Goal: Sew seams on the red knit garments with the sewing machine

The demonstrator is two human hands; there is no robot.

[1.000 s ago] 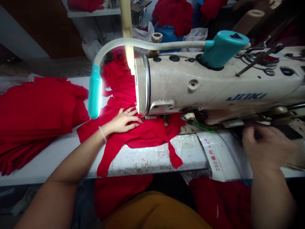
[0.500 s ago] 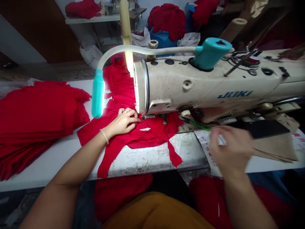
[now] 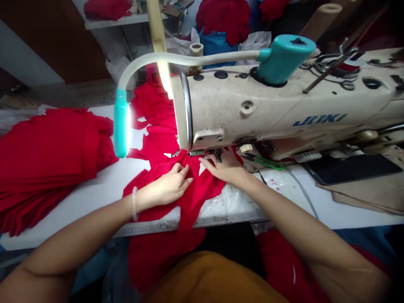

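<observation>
Left of the Juki sewing machine (image 3: pixel 284 105), a teal gooseneck lamp (image 3: pixel 120 126) and a stack of cut red fabric (image 3: pixel 47 160); right of it, a dark slab, perhaps a phone (image 3: pixel 350 169).

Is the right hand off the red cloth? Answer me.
No, the right hand lies on the red cloth by the presser foot.

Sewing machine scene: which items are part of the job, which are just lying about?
Part of the job: left hand, right hand, red fabric, sewing machine.
Lying about: stack of red cloth, green-handled snips, cardboard sheets, red bundle.
</observation>
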